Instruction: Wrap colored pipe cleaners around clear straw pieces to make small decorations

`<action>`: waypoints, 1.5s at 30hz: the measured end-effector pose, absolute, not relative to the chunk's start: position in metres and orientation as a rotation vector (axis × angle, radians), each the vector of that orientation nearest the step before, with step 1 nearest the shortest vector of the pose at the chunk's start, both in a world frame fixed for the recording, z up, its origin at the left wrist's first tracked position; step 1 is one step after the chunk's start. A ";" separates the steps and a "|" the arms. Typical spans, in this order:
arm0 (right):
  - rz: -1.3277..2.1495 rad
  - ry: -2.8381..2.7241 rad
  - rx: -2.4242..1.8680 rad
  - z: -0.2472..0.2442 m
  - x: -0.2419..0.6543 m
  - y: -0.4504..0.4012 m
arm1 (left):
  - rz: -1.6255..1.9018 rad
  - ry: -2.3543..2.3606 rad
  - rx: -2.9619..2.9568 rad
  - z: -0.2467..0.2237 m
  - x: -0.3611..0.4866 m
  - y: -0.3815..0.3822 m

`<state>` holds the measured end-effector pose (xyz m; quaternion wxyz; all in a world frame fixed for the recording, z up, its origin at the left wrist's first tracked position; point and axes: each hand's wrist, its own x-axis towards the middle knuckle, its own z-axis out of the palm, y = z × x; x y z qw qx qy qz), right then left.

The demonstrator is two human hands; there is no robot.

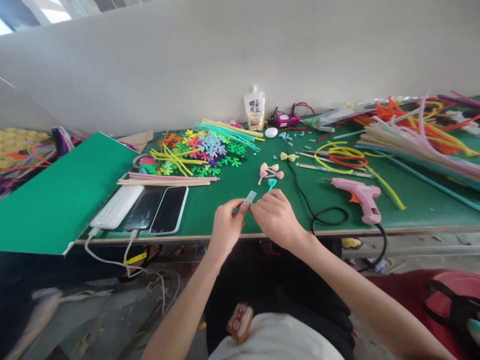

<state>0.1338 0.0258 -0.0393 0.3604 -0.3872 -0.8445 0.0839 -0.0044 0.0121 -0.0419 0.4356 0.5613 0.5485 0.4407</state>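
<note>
Near the front edge of the green worktop point(225, 200), both hands meet above the felt. The left hand point(227, 226) has its grip pinched shut, thumb and forefinger closed on one end of a small pale blue clear piece point(250, 196) that looks like a short bit of tube; what it is exactly cannot be told. The right hand point(276, 216) has its fingers curled in beside the same piece, touching or nearly touching its other end; whether that grip truly clamps it is hidden by the knuckles. The piece sits between the two hands, just above the worktop's near edge.

Just beyond the fingertips lies a teal bud shape on a stem point(271, 184), and behind it a small cluster of pink and cream ones point(270, 171), with a yellow bow point(288, 156) farther back. To the right, a pink glue gun point(359, 198) lies on its side, its black cord point(326, 215) looping toward the edge. To the left, two phones point(159, 209) and a white power bank point(117, 206) lie side by side, with a bundle of pale sticks point(165, 179) behind them. Farther off sits a heap of coloured flower shapes point(202, 147) crossed by yellow pipe cleaners, and a spouted pouch point(254, 108) stands by the wall. Long coloured pipe cleaners point(416, 132) spread across the far right.
</note>
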 end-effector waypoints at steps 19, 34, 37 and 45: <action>1.546 -1.604 -1.067 -0.023 0.157 0.039 | 0.908 0.990 1.878 -0.036 -0.026 0.010; 1.447 -1.854 -0.997 -0.023 0.150 0.030 | 1.104 1.274 1.846 -0.028 -0.013 0.013; 0.991 -2.131 -0.981 -0.024 0.150 0.025 | 1.010 1.274 1.605 -0.026 -0.011 0.014; 0.969 -2.102 -0.925 -0.015 0.151 0.016 | 1.110 1.121 1.276 -0.022 -0.010 0.011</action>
